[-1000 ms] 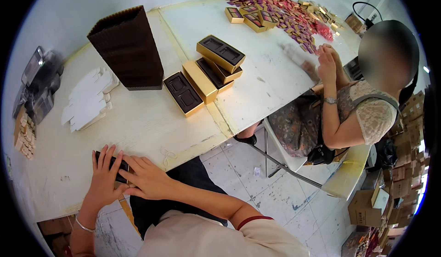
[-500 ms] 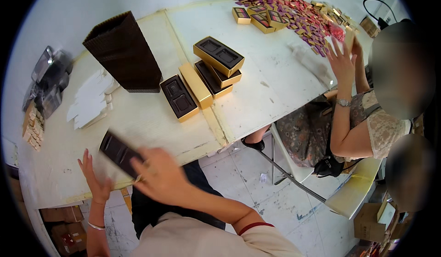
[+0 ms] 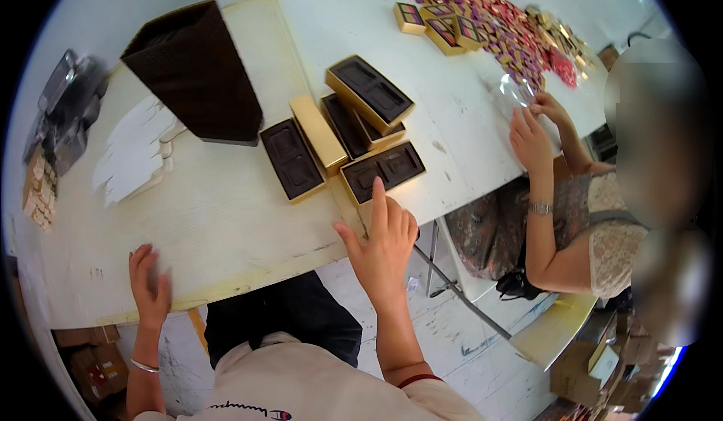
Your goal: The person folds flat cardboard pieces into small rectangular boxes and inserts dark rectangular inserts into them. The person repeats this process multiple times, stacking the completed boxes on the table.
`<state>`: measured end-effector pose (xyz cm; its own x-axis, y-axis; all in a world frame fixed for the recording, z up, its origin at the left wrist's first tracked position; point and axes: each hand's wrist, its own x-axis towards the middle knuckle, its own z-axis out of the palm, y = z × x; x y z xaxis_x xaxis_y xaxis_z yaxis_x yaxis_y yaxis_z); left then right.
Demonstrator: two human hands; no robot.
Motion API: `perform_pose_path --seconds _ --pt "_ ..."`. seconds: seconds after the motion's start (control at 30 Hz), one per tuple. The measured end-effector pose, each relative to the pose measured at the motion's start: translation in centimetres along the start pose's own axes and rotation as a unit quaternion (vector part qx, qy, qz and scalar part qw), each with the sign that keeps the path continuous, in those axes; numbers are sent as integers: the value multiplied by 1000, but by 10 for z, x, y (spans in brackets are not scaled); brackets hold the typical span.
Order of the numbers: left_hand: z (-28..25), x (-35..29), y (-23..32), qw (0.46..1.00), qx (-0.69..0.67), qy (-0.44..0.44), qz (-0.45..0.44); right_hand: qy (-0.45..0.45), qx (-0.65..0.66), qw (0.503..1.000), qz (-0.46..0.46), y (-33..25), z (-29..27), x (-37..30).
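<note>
My right hand (image 3: pixel 382 244) has its index finger stretched onto the dark two-well tray of a gold box (image 3: pixel 391 168); the thumb is spread and the hand grips nothing. Just left of that box lies a plain gold box (image 3: pixel 318 133) showing no tray, and beyond it another gold box with a dark insert (image 3: pixel 292 160). Behind stand more such boxes, with one tilted gold box (image 3: pixel 370 94) on top. At the near left edge of the table, my left hand (image 3: pixel 151 285) rests empty with its fingers apart.
A tall dark brown bag (image 3: pixel 197 74) stands at the back left, beside flat white card pieces (image 3: pixel 135 154). Clear plastic trays (image 3: pixel 69 108) lie far left. At right a seated co-worker handles a clear plastic piece (image 3: pixel 514 93) near a heap of small wrapped pieces (image 3: pixel 501 29).
My right hand has swung to the right and forward, and the dark-tray box it carried now sits with the others, released. My left hand has shifted slightly left.
</note>
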<state>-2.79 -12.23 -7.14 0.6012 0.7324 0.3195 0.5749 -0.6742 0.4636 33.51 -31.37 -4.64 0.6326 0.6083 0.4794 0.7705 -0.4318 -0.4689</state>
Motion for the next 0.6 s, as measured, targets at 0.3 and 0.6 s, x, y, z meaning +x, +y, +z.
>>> perform_pose_path --seconds 0.3,0.6 --pt "-3 11 14 999 7 4 46 -99 205 956 -185 -93 21 -42" --pt "-13 12 7 989 -128 -12 72 -146 182 907 -351 -215 130 48"
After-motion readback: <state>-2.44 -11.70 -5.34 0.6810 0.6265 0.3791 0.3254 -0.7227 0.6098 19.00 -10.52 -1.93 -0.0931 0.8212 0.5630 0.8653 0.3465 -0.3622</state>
